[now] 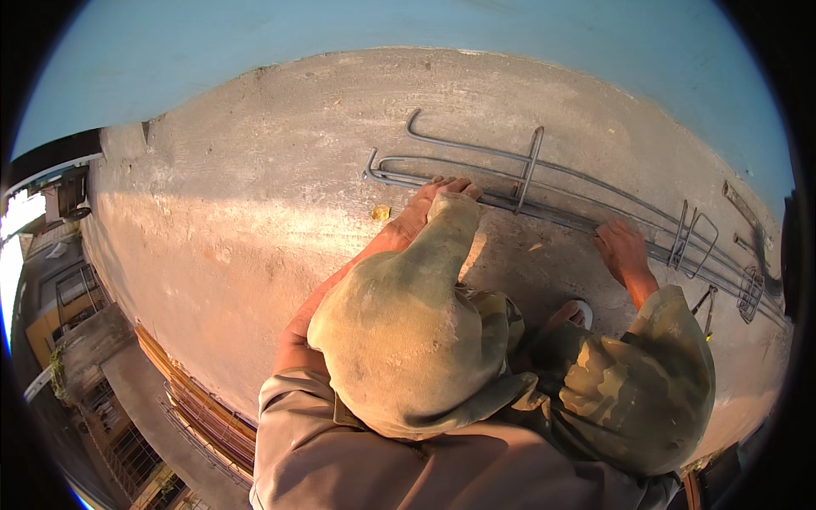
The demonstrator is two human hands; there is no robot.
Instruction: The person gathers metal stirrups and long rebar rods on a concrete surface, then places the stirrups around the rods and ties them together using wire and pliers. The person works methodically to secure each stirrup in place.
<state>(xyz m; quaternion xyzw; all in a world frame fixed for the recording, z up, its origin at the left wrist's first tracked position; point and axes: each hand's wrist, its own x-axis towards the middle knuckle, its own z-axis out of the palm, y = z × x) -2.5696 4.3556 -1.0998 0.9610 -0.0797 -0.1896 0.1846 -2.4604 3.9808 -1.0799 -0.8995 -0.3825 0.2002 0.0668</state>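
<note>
Long grey steel reinforcing bars (557,214) with hooked ends lie side by side on the concrete. My left hand (438,197) is closed over them near their hooked left end, fingers curled on the metal. Farther right, my right hand (625,253) is bent around the same bars; its fingertips are partly hidden. A rectangular wire stirrup (530,168) stands around the bars between my hands. More stirrups (693,242) hang around them to the right, with a bunched group (750,293) near the far right end.
My bent knees (408,323) in camouflage cloth come between my arms, and a sandalled foot (580,314) rests close to the bars. A blue wall (382,25) borders the concrete floor (229,170). Flat metal pieces (748,212) lie at right; long rods (200,399) lie at lower left.
</note>
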